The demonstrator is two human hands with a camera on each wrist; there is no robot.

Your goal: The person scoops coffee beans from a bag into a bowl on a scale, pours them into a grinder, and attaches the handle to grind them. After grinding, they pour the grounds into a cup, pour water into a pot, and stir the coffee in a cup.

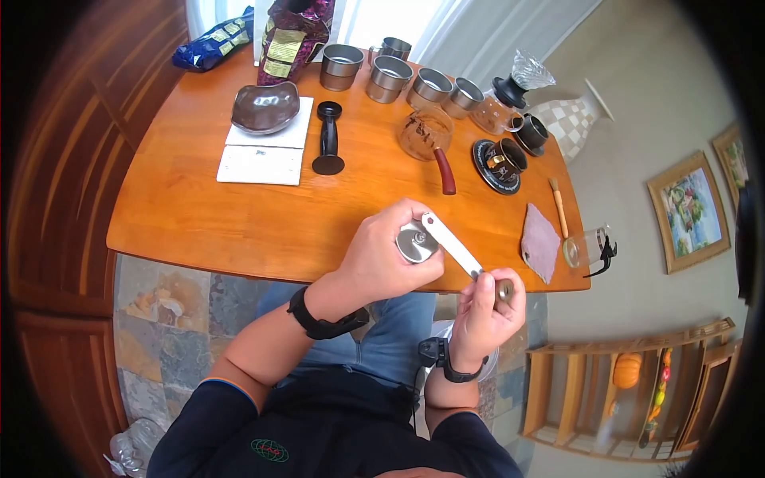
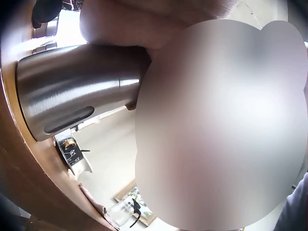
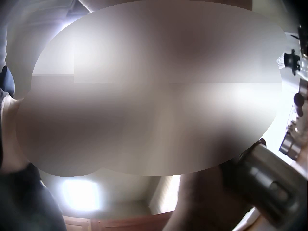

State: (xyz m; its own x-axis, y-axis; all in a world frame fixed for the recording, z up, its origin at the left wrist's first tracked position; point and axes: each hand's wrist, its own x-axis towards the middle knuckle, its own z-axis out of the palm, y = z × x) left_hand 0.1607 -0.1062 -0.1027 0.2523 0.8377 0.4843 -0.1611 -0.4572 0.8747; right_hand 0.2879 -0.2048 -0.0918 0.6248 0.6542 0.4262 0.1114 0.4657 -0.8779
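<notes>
My left hand is wrapped around a steel hand coffee grinder, close over the table's front edge. Its round metal top faces up, and a flat silver crank arm runs from it toward the right. At the arm's far end, the thumb and fingers of my right hand pinch the brown knob. The left wrist view shows the brushed cylindrical body with an oval slot in its side. Part of that body also shows in the right wrist view. Blurred patches hide much of both wrist views.
On the wooden table a dark bowl sits on a white scale. A black double-ended tool, a red-handled pan, several steel cups, a cup on a saucer, cloth, brush and glass vessel surround the grinder.
</notes>
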